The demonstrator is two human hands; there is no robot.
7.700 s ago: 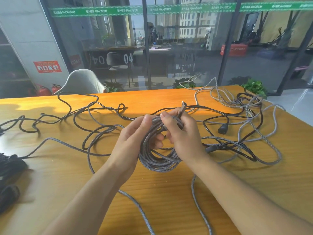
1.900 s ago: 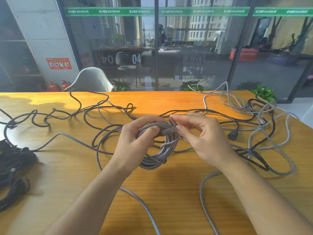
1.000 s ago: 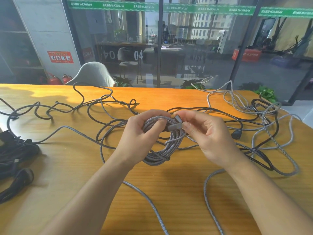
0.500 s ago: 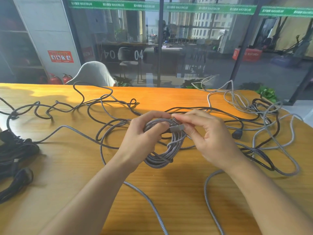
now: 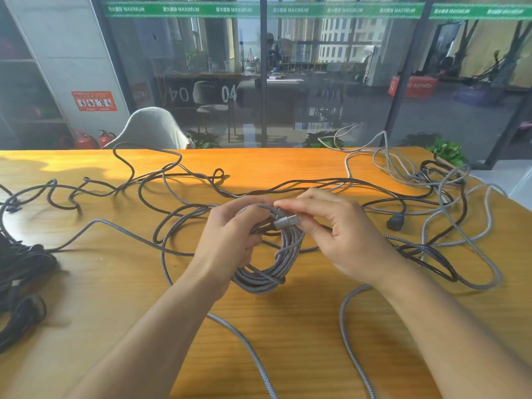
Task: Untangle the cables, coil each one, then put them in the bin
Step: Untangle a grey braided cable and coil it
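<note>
The left hand [image 5: 230, 240] curls its fingers around the gray cable coil [image 5: 267, 272], just above the counter [image 5: 288, 341]. The right hand [image 5: 345, 240] pinches the coil's metal plug [image 5: 285, 222]. Loose black and gray cables [image 5: 449, 226] lie all around.

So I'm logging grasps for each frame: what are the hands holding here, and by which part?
The left hand grips the grey coiled cable at the top of its loop; the right hand pinches that cable's metal plug.
</note>
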